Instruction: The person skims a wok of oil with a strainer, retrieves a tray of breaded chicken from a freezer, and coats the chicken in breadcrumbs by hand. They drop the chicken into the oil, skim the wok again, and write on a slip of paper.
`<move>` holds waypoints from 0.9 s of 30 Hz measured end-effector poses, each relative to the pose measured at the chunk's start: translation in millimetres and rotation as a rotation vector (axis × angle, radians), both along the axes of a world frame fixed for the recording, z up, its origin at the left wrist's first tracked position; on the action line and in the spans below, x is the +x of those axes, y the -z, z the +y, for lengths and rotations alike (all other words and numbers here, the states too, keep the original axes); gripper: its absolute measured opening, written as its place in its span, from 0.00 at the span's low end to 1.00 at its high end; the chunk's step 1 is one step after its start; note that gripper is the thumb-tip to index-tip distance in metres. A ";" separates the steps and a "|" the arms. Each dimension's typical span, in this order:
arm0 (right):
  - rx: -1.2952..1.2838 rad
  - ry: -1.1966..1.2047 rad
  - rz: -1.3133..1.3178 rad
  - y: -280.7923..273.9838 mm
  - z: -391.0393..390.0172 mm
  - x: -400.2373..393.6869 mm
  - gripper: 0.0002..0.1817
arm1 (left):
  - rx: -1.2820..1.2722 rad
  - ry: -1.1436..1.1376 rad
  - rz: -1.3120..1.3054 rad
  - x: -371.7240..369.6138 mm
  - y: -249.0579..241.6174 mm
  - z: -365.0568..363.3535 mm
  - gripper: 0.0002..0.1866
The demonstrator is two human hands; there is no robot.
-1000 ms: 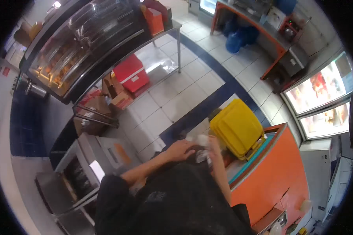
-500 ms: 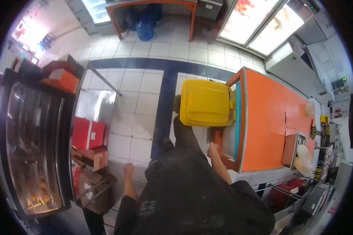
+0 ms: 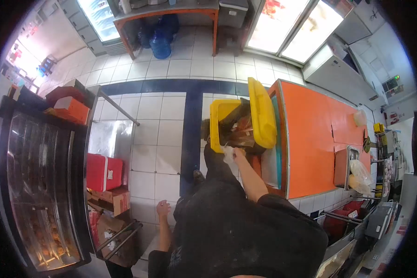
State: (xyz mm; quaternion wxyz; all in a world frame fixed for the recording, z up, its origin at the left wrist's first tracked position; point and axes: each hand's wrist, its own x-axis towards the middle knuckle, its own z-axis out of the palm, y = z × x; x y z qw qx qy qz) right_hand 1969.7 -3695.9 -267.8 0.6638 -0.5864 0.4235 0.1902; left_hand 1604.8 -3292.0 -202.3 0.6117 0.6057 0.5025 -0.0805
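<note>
A yellow bin (image 3: pixel 214 127) stands on the floor ahead with its yellow lid (image 3: pixel 262 113) raised toward the orange counter. Rubbish and a dark liner (image 3: pixel 229 121) show inside. My right hand (image 3: pixel 239 154) is at the bin's near edge, its fingers closed on a crumpled piece of clear plastic (image 3: pixel 229 154). Low on the left side, my left hand (image 3: pixel 163 208) hangs over the floor tiles, fingers apart, holding nothing.
An orange-topped counter (image 3: pixel 308 134) is at the right, bearing a metal container (image 3: pixel 342 167). At the left are a glass display cabinet (image 3: pixel 39 176), a metal table (image 3: pixel 110 134) and a red cooler (image 3: pixel 102 172). A blue water jug (image 3: pixel 161 45) sits under the far table.
The bin's lid has swung up from closed to open, toward the counter. My right hand has moved forward to the bin's near edge, and clear plastic now shows in it. My left hand's fingers have spread.
</note>
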 end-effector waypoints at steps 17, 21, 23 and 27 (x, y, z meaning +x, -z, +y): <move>-0.689 -0.404 -0.164 -31.6 -87.8 -228.9 0.16 | 0.272 1.135 0.004 86.4 71.7 -10.8 0.19; -0.661 -0.050 0.071 -55.2 -142.5 -315.3 0.16 | 0.114 1.236 0.235 216.7 -27.5 -81.0 0.18; -0.639 0.177 0.043 -80.3 -174.3 -354.6 0.16 | 0.198 1.412 0.168 257.2 -38.1 -150.0 0.16; -0.473 0.520 -0.062 -183.5 -236.7 -442.3 0.14 | 0.074 2.039 0.019 259.3 -94.2 -356.7 0.19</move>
